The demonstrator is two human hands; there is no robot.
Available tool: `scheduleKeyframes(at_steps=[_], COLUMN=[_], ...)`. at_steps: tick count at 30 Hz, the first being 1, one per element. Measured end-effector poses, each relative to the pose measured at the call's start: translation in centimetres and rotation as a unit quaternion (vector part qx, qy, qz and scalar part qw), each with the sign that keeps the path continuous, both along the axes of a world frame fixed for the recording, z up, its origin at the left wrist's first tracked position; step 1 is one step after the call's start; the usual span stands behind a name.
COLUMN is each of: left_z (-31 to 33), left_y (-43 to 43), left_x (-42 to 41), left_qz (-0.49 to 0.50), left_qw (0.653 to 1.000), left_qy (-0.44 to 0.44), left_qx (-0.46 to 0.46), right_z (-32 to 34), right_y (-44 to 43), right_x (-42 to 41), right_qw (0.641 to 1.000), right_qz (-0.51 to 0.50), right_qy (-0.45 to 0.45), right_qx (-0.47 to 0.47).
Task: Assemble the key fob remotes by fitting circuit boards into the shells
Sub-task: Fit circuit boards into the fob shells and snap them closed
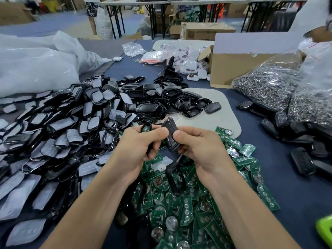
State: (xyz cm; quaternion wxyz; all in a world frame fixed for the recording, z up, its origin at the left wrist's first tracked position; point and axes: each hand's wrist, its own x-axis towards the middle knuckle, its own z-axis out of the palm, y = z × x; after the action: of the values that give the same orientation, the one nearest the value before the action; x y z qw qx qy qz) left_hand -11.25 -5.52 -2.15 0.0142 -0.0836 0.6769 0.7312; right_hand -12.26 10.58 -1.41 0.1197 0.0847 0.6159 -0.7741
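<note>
Left hand [142,146] and right hand [199,148] both pinch one black fob shell [169,134] just above circuit board pile [186,205]; big shell heap [53,133] left of pile, so most assembly likely remains.

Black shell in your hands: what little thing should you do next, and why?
Probably fit the board into the shell and press. The right hand pinches the black shell, and the left hand grips a green board close beside it, not yet seated inside.
</note>
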Motion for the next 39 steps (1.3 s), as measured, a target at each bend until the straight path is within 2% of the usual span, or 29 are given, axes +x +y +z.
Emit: scheduleKeyframes(at_steps=[2, 3, 5, 6, 8, 11, 17, 19, 20, 21, 22, 24, 27, 29, 32, 35, 39], left_z=[0.0, 0.0, -0.1, -0.1, -0.2, -0.3, -0.5, -0.4, -0.3, -0.1, 0.2, 0.8, 1.4, 1.3, 1.3, 1.4, 1.6], left_y=[0.1, 0.3, 0.7, 0.8, 0.9, 0.9, 0.8, 0.7, 0.6, 0.4, 0.2, -0.2, -0.5, -0.2, 0.3, 0.5, 0.6], left_x=[0.0, 0.0, 0.0, -0.1, -0.1, -0.1, 0.0, 0.1, 0.2, 0.3, 0.4, 0.5, 0.6, 0.6, 0.6, 0.7, 0.7], left_qz=[0.015, 0.032, 0.082, 0.103, 0.122, 0.115, 0.055, 0.029, 0.013, -0.006, -0.025, -0.062, -0.051, -0.008, 0.062, 0.077, 0.075], left_qw=[1.0, 0.999, 0.996, 0.994, 0.992, 0.993, 0.998, 0.999, 0.999, 0.999, 0.998, 0.993, 0.982, 0.986, 0.994, 0.996, 0.995], left_qy=[0.001, 0.005, 0.014, 0.016, 0.021, 0.025, 0.029, 0.037, 0.04, 0.037, 0.03, 0.019, 0.009, 0.007, 0.016, 0.047, 0.064], left_qx=[0.002, 0.006, 0.012, 0.016, 0.018, 0.017, 0.013, 0.007, 0.009, 0.019, 0.038, 0.102, 0.18, 0.164, 0.084, 0.009, 0.004], right_z=[-0.1, -0.4, -0.4, -0.4, -0.5, -0.9, -1.1, -0.9, -0.7, -0.4, -0.2, -0.1, -0.1, -0.1, -0.3, -0.5, -0.8], right_y=[0.0, 0.0, -0.3, -0.6, -1.0, -1.2, -1.4, -1.2, -1.1, -0.9, -0.8, -0.3, 0.1, 0.3, 0.5, 0.5, 0.1], right_x=[0.1, 0.2, 0.7, 1.0, 1.4, 1.4, 1.5, 1.3, 1.1, 0.9, 0.8, 0.3, -0.1, -0.3, -0.6, -0.7, -0.6], right_qw=[0.997, 0.985, 0.932, 0.912, 0.898, 0.902, 0.913, 0.937, 0.963, 0.986, 0.993, 0.967, 0.929, 0.924, 0.935, 0.959, 0.973], right_qz=[-0.022, -0.046, -0.072, -0.063, -0.03, -0.018, -0.052, -0.05, -0.04, -0.018, 0.012, 0.063, 0.087, 0.09, 0.089, 0.086, 0.094], right_qy=[0.045, 0.098, 0.215, 0.251, 0.268, 0.259, 0.274, 0.247, 0.21, 0.157, 0.098, 0.005, -0.059, -0.071, -0.065, -0.045, -0.004], right_qx=[0.054, 0.134, 0.284, 0.318, 0.347, 0.346, 0.299, 0.242, 0.166, 0.053, -0.07, -0.248, -0.354, -0.364, -0.338, -0.267, -0.211])
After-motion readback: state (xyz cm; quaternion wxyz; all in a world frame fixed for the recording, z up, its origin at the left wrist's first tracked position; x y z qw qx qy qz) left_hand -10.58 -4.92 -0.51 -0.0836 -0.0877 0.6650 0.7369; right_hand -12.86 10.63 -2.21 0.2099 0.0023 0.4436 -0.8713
